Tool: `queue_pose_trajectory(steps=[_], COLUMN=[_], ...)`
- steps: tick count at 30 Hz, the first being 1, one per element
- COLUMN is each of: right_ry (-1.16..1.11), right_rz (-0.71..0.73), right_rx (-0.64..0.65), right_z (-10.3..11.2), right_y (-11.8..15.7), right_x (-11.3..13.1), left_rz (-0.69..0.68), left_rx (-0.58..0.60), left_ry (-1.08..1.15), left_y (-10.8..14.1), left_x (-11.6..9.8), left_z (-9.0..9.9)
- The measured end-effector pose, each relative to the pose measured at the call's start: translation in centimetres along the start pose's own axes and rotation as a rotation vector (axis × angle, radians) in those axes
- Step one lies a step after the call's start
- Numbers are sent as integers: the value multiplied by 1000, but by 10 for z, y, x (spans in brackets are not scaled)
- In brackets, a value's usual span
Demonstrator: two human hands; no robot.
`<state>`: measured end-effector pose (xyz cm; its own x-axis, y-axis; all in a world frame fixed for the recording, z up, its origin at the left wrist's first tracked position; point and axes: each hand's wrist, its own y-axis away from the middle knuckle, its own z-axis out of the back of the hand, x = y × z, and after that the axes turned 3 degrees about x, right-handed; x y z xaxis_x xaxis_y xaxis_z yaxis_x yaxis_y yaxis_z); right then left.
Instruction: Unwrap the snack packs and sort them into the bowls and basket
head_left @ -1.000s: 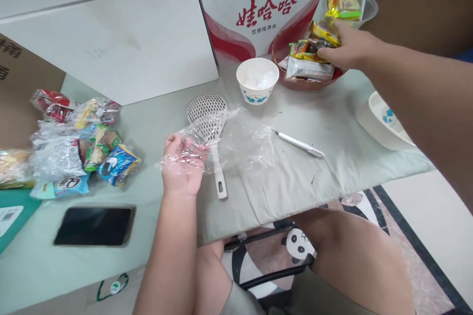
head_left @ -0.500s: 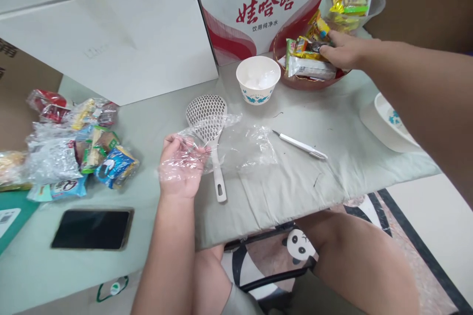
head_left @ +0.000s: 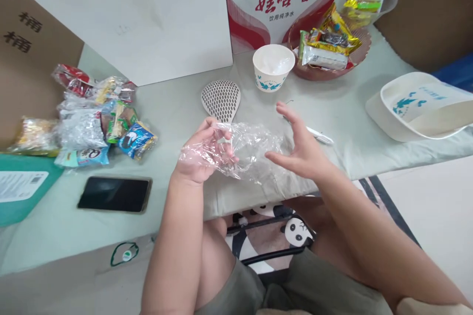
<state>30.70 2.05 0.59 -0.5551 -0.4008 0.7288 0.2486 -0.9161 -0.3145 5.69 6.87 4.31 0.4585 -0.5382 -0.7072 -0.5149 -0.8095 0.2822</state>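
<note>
A clear plastic bag hangs crumpled over the table's front part, and my left hand is closed on its left end, the film draped over the fingers. At the bag's right end my right hand is spread, thumb and fingers apart, with nothing between them. Behind the bag lies a white slotted skimmer, its handle hidden by the bag and my left hand. A white pen lies partly behind my right hand. Beyond them stands a white paper bowl with clear plastic inside.
A reddish glass bowl of wrapped snacks stands at the back right, before a printed carton. Packaged snacks are piled on the left above a phone. A white scoop-shaped container sits at right.
My right hand has left the snacks in the glass bowl and come to the plastic bag's right end, empty. My left hand keeps the bag. The view has shifted.
</note>
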Motion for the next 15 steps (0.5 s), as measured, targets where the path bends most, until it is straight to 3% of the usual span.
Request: queue_pose_trajectory(steps=[3, 6, 10, 13, 15], right_ry=[-35, -95, -202, -351, -456], right_rz=[-17, -107, -275, -456, -570], right_rx=[26, -50, -141, -195, -265], right_z=[-21, -27, -24, -18, -15], right_y=[6, 7, 9, 7, 5], right_x=[12, 13, 14, 16, 15], left_rz=[66, 94, 38, -95, -181], left_rx=[71, 56, -176, -392, -414], left_ry=[-66, -110, -141, -81, -59], left_y=[5, 2, -9, -15, -16], left_x=[5, 9, 7, 7, 9], left_z=[2, 6, 13, 12, 9])
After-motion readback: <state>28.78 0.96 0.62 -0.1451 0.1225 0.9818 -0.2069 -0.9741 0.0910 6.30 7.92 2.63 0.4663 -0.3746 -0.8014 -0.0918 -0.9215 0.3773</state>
